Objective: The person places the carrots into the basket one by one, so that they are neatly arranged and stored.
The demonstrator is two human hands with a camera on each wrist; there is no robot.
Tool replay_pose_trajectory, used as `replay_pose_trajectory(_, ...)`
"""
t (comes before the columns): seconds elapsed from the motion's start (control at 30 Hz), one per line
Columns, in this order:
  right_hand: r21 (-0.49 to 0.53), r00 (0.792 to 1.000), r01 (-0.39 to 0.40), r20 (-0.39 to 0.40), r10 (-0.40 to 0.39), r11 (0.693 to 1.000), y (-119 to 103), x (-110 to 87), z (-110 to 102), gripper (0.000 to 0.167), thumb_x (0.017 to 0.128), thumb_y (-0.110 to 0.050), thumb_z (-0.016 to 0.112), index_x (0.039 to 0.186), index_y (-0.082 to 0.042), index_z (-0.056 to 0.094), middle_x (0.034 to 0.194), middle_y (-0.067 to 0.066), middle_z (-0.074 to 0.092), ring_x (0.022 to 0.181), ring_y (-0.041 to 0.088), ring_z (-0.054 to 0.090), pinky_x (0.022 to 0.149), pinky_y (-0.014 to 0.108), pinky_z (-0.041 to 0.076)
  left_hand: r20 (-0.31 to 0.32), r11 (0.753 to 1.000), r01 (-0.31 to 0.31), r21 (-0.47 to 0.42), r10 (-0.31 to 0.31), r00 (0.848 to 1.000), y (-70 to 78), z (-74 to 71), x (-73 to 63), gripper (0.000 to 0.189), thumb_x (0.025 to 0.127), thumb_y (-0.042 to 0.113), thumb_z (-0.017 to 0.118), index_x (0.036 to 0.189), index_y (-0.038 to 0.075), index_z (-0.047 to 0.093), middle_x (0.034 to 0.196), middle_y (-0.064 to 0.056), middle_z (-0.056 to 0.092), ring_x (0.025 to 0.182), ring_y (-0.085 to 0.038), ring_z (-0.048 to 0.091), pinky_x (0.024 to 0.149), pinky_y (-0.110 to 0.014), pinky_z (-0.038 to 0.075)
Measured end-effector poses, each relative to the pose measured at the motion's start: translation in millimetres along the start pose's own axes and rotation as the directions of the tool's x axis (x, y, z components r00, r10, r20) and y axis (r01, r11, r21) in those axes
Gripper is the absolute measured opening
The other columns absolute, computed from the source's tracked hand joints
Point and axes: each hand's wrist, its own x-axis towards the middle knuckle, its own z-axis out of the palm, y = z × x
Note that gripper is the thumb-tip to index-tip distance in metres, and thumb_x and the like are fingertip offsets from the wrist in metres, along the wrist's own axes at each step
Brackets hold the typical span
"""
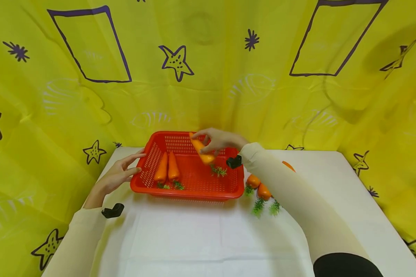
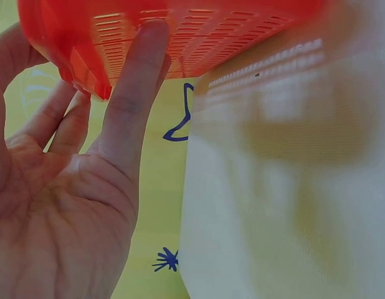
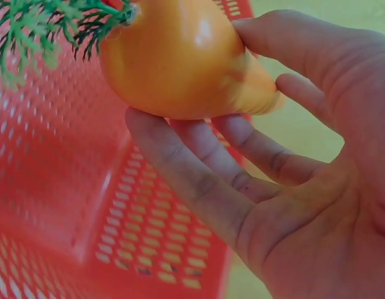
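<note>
The right hand (image 1: 217,140) pinches a carrot (image 3: 167,62) between thumb and fingers, above the red basket (image 1: 190,195). Two basket carrots (image 1: 173,168) lie left of it. The left hand (image 1: 115,177), fingers loosely extended, touches the basket's near end. Right of the right hand lie more carrots (image 1: 264,191), seemingly three, partly sleeve-hidden.

Bench (image 1: 180,238) is kinda boxed in on three sides by loud yellow sheeting (image 1: 215,23), printed with purple starfish (image 1: 177,62) and pale fish skeletons (image 1: 253,88); top's covered in creased white, soft shadows (image 2: 304,137) cast across.
</note>
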Motion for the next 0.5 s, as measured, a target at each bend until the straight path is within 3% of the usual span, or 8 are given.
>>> replay_pose_trajectory(0.3,0.126,1.000,-0.028,0.017,0.026,0.992,13.0,35.8,29.2,0.065,0.098,-0.010,0.071,0.157,-0.013,0.044,0.125,0.021,0.061,0.094,0.026,0.066,0.073,0.040,0.061,-0.010,1.000,0.014,-0.009,-0.014,1.000,1.2,0.2,1.9,0.054,0.104,0.011,0.059,0.156,0.007,0.042,0.172,-0.001,0.014,0.145,-0.044,0.033,0.087,-0.037,0.058)
replay_pose_trajectory(0.5,0.173,0.996,-0.089,0.024,0.086,0.981,25.2,54.4,46.2,0.063,0.097,-0.009,0.071,0.155,-0.012,0.047,0.126,0.019,0.059,0.096,0.026,0.066,0.075,0.036,0.060,-0.015,1.000,0.020,0.004,-0.020,1.000,-0.6,-0.6,2.7,0.054,0.104,0.011,0.058,0.156,0.007,0.042,0.172,-0.001,0.015,0.144,-0.044,0.035,0.086,-0.039,0.058)
